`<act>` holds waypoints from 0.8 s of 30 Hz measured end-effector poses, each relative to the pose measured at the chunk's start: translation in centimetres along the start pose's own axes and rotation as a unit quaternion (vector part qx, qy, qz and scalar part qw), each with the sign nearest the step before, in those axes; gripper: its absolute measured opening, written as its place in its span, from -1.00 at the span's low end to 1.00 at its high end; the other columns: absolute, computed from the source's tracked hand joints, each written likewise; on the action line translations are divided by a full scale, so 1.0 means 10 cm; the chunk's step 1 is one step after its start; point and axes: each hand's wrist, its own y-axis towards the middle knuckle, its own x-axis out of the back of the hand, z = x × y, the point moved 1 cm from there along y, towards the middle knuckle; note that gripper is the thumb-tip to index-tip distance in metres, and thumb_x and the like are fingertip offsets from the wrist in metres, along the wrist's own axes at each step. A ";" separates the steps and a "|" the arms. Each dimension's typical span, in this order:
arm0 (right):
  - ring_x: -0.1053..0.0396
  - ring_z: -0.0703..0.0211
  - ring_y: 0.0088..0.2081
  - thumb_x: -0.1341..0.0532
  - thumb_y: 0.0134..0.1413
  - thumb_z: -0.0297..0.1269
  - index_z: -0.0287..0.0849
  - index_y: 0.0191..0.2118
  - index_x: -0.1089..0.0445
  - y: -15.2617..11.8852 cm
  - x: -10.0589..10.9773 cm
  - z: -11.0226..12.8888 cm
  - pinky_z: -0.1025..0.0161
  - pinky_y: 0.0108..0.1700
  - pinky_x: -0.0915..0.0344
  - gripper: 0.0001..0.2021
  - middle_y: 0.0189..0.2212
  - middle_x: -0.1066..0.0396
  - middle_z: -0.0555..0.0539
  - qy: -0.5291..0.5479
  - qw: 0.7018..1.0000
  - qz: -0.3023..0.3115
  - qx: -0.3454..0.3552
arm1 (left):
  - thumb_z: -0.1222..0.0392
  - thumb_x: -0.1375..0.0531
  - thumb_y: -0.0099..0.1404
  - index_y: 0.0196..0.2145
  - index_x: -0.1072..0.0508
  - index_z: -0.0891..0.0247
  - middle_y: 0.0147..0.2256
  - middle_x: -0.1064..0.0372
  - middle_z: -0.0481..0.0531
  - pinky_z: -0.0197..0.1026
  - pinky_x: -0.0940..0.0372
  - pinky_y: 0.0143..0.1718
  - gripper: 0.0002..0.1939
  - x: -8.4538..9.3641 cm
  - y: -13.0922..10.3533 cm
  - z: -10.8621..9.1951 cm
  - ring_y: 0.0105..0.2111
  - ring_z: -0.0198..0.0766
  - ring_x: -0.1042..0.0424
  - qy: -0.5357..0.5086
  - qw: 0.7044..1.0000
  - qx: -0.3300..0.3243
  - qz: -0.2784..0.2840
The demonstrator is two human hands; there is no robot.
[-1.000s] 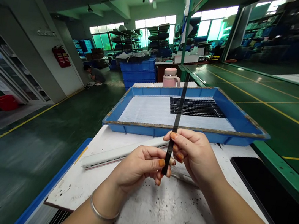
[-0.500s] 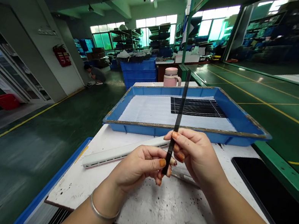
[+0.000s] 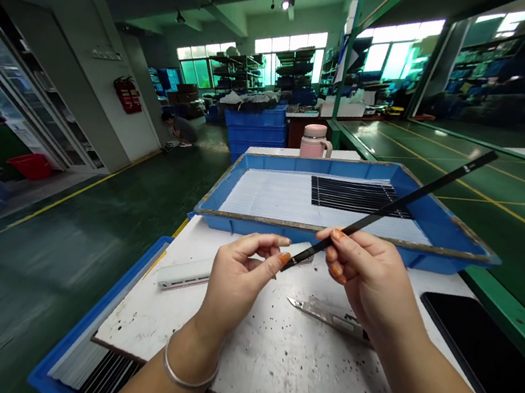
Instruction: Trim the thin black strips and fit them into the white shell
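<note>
Black strip [image 3: 392, 208]: was held slantwise above the surface [image 3: 283, 369], lower end down and to the left, upper end rising to the right across the view of the blue tray [image 3: 257, 228].
Right hand [image 3: 374, 270]: its grip was clamped on the strip, thumb against fingers, nearer the lower end.
Left hand [image 3: 237, 280]: its thumb tip met the lower end of the strip in view, index finger raised above; whether this grip was clamped could not be told.
Blue tray: stood on the surface beyond the hands, lined with a white ribbed sheet [image 3: 267, 194] and bearing a row of black strips [image 3: 344, 194].
Utility knife [image 3: 323, 313]: lay below the right hand, blade pointing left, rear end partly hidden.
White bar [image 3: 185, 274]: lay behind the left hand, which hid its middle.
Pink mug [image 3: 313, 143]: stood behind the tray.
</note>
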 end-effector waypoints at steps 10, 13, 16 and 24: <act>-0.21 0.36 -0.58 -0.44 0.07 -0.04 -0.23 -0.34 -0.50 -0.04 -0.08 -0.01 0.38 -0.59 -0.12 -0.67 -0.51 -0.39 0.02 0.007 1.000 -0.018 -0.020 | 0.04 -0.37 0.28 -0.11 -0.63 0.20 -0.01 -0.54 0.11 -0.13 -0.46 0.01 -0.72 1.03 -0.11 0.05 0.02 -0.09 -0.50 0.162 0.942 -0.126 -0.266; -0.20 0.34 -0.60 -0.47 -0.03 0.00 -0.23 -0.40 -0.52 -0.06 -0.13 -0.02 0.34 -0.61 -0.11 -0.65 -0.49 -0.43 -0.06 0.013 0.999 -0.018 -0.025 | -0.07 -0.36 0.20 0.06 -0.58 0.18 0.19 -0.44 0.18 0.11 -0.31 0.24 -0.49 1.52 -0.20 0.16 0.20 0.11 -0.40 0.412 0.901 -0.034 -0.134; -0.17 0.33 -0.61 -0.47 -0.04 0.00 -0.21 -0.46 -0.54 -0.08 -0.16 -0.08 0.29 -0.62 -0.11 -0.66 -0.47 -0.45 -0.12 0.018 0.999 -0.013 -0.032 | -0.09 -0.38 0.13 0.07 -0.58 0.19 0.20 -0.47 0.22 0.18 -0.24 0.30 -0.41 1.76 -0.28 0.28 0.23 0.20 -0.39 0.493 0.869 0.026 -0.018; -0.31 0.26 -0.54 -0.47 0.02 0.02 -0.21 -0.49 -0.57 -0.11 -0.20 -0.26 0.33 -0.59 -0.16 -0.64 -0.50 -0.46 -0.13 0.026 0.997 0.022 -0.062 | -0.06 -0.40 0.16 -0.02 -0.65 0.22 0.00 -0.62 0.18 0.05 -0.45 0.03 -0.53 1.68 -0.54 0.26 -0.02 0.16 -0.58 0.382 0.919 0.092 -0.023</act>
